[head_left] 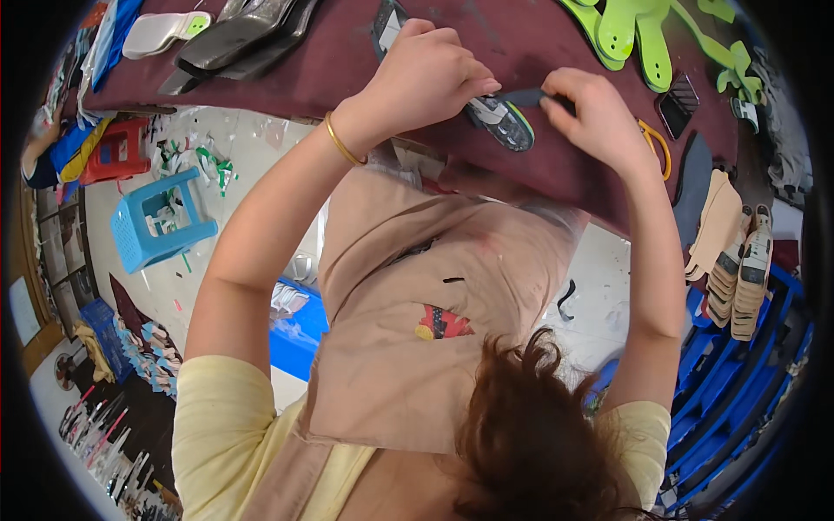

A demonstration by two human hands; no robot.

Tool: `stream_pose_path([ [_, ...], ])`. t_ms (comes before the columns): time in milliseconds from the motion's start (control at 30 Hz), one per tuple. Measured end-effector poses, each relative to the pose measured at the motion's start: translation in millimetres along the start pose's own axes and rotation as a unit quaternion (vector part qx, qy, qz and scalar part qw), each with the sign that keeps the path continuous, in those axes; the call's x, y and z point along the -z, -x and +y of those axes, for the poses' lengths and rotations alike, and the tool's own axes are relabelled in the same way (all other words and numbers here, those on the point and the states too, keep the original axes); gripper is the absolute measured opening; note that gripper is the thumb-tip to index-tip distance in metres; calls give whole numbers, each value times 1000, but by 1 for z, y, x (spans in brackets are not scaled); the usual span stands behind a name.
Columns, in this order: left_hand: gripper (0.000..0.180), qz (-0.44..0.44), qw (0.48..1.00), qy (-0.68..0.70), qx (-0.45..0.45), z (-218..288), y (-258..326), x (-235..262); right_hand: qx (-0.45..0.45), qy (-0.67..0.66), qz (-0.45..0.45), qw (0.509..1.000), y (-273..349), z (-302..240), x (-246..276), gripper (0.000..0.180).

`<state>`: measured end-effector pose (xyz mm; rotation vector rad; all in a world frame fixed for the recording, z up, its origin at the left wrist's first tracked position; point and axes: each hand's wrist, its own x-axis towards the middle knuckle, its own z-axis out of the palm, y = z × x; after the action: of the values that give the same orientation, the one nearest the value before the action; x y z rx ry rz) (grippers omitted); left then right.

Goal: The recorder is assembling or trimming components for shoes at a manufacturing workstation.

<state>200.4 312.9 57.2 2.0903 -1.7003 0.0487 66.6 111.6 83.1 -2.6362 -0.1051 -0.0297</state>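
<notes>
A dark insole (502,124) with a grey pattern and a green edge lies on the maroon cloth-covered table (347,65), passing beneath my left hand (426,78). That hand is closed in a pinch over it, thumb against fingers. My right hand (591,113) grips a thin dark grey strip (521,96) between thumb and bent fingers, just right of the insole. The strip stretches toward my left fingertips; whether they hold its other end is hidden. Close to my right wrist lies an orange looped handle (656,148), perhaps of scissors.
Lime-green sole pieces (638,39) and a phone (679,106) lie at the far right. Beige insoles (719,226) are stacked near a blue slatted crate (738,382). Dark glossy sheets (239,39) sit far left. A turquoise stool (143,227) and red stool (122,149) stand on the littered floor.
</notes>
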Motion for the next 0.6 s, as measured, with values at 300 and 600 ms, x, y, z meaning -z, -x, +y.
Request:
stream_pose_path([
  [300, 18, -26, 1000, 3, 4, -2, -8, 0, -127, -362, -195, 903, -11, 20, -7, 29],
  [600, 17, -30, 1000, -1, 8, 1, -9, -1, -277, -366, -100, 883, -24, 12, -6, 22],
])
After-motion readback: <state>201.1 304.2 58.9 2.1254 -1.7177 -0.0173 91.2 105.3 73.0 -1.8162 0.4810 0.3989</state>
